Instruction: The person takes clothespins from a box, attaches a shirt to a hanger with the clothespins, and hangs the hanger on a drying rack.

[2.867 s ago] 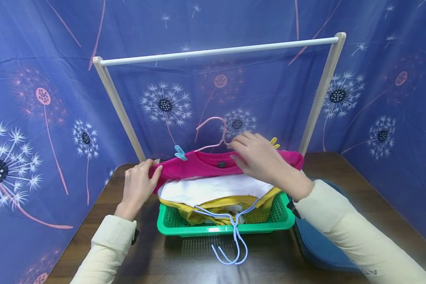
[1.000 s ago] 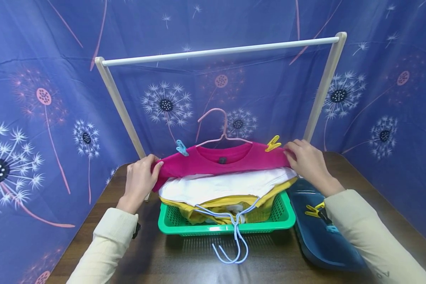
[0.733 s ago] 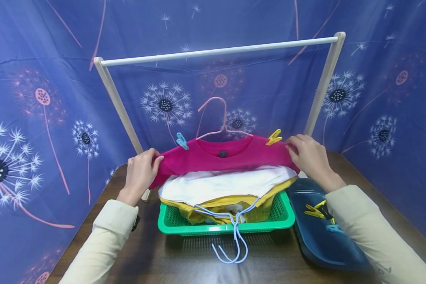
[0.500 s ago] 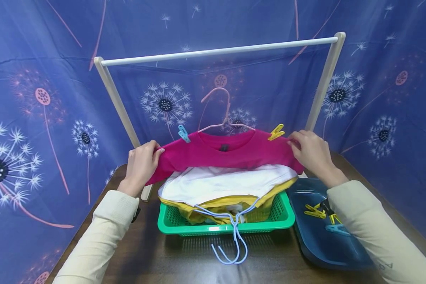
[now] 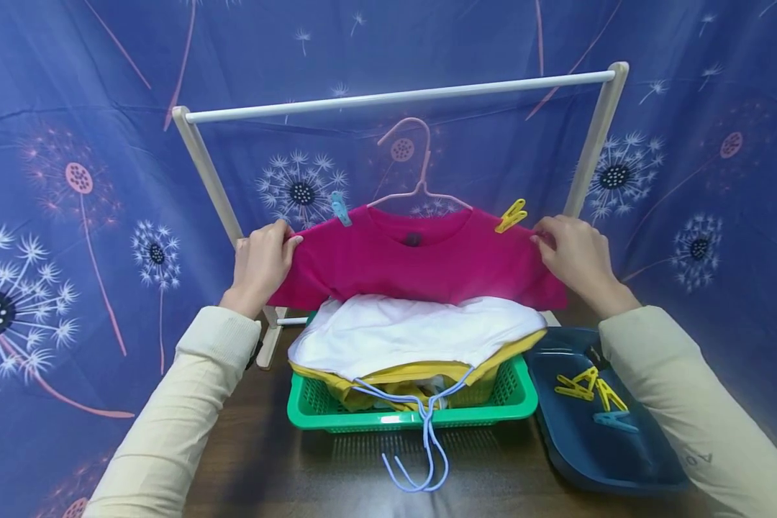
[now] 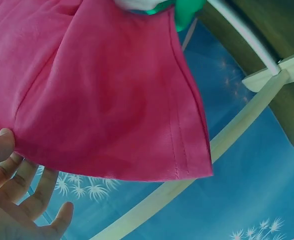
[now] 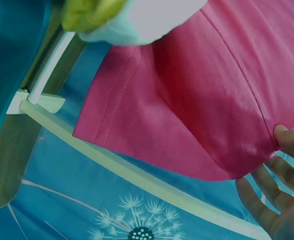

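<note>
A magenta T-shirt (image 5: 421,266) hangs spread on a pink hanger (image 5: 423,165), whose hook stands below the rack's white rod. My left hand (image 5: 262,262) pinches the shirt's left shoulder between thumb and fingers; my right hand (image 5: 579,259) pinches the opposite shoulder. Both wrist views show the thumb on the cloth, with short sleeves hanging below. A blue clothespin (image 5: 340,208) is clipped on the left shoulder and a yellow clothespin (image 5: 511,216) on the right. Behind the white garment (image 5: 414,331), the shirt's lower part is hidden.
The drying rack's white rod (image 5: 401,96) spans two wooden posts at the back. In front stands a green basket (image 5: 311,421) with white and yellow clothes, blue hangers (image 5: 427,432) lying over its rim. A dark blue tray (image 5: 596,460) at right holds yellow clothespins (image 5: 576,385) and a blue one.
The right hand moved from the hanger's neck out to the shirt's right shoulder. Both hands then raised the shirt and hanger toward the rod, drawing more of the shirt up from behind the white garment.
</note>
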Tool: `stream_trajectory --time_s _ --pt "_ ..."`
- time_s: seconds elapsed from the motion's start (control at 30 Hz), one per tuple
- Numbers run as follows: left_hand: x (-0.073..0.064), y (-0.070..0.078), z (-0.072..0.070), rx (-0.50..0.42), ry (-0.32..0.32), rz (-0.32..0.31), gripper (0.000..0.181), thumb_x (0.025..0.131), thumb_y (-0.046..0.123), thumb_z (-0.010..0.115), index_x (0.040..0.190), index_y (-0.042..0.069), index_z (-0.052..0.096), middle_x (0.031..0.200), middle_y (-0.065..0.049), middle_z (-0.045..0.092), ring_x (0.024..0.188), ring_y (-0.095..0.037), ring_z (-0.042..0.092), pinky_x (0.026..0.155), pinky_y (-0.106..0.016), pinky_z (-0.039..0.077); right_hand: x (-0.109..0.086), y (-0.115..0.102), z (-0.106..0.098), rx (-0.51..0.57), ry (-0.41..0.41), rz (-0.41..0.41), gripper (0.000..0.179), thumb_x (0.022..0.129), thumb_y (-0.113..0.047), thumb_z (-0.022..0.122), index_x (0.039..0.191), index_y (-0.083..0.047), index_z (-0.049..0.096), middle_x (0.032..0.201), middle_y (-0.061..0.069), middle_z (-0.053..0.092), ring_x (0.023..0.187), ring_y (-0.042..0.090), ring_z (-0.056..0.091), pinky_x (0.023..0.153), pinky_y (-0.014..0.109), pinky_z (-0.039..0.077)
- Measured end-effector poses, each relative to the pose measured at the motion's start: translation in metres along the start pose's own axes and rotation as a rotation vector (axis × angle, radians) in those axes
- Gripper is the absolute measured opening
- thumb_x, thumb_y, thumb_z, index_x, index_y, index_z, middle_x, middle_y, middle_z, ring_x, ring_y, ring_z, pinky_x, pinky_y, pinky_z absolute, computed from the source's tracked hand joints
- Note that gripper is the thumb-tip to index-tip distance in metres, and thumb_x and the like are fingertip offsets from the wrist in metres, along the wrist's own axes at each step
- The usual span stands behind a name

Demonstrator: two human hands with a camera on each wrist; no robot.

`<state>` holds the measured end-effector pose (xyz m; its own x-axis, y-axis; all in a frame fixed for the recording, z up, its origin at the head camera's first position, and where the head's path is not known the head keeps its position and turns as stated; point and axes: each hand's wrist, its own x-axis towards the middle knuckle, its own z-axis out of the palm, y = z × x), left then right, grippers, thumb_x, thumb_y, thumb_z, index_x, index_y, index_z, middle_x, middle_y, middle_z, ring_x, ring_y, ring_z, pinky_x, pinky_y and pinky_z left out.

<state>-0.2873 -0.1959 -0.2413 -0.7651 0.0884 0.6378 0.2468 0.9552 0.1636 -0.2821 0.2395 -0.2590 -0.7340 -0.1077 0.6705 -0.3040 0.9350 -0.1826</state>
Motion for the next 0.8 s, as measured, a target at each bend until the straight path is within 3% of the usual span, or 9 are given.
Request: stream_trajectory --time_s 0.33,0.8 --pt "0.022 0.007 -0.004 0.004 0.019 0.005 0.024 0.092 0.028 0.053 0.087 0.006 0.059 0.076 -0.014 0.062 0.069 -0.031 0.060 0.063 -0.047 0.042 0.013 0.002 -0.010 -0.008 -0.002 0.036 0.019 0.086 -0.014 0.059 0.098 -0.001 0.065 0.082 0.021 0.062 0.071 0.033 0.055 0.057 0.049 0.046" --pt "0.048 0.028 -0.013 -0.038 0.033 -0.054 0.024 0.092 0.030 0.052 0.091 0.007 0.060 0.087 -0.014 0.066 0.084 -0.033 0.061 0.078 -0.053 0.040 0.023 0.011 -0.030 0.002 0.052 0.068 0.021 0.088 -0.018 0.056 0.099 -0.002 0.066 0.084 0.021 0.064 0.072 0.035 0.057 0.055 0.048 0.042"
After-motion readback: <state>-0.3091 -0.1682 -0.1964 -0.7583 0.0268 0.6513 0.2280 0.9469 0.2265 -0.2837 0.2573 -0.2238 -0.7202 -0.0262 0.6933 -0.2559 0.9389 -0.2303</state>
